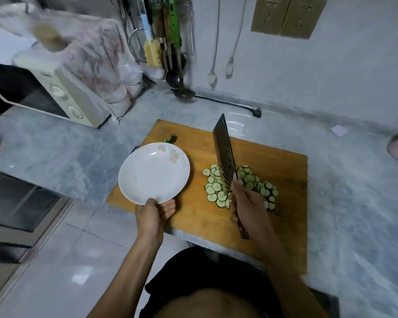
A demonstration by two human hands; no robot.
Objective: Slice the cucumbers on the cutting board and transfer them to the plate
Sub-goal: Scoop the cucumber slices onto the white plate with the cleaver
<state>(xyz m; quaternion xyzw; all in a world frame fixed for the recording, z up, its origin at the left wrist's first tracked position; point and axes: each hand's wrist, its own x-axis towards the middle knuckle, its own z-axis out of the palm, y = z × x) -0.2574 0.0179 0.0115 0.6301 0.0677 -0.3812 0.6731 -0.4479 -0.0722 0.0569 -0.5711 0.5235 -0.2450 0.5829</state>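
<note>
Left hand (152, 213) gripping the white plate (154, 172) by its near rim, holding it over the cutting board's (269, 157) left edge, right hand (245, 204) clasping the cleaver (223, 154) handle — blade standing among the cucumber slices (216, 187) heaped mid-board, a cucumber end (170, 138) lying just beyond the plate.

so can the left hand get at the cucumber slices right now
Probably not: the left hand grips the plate, and the cleaver in the right hand stands between it and the cucumber slices.
</note>
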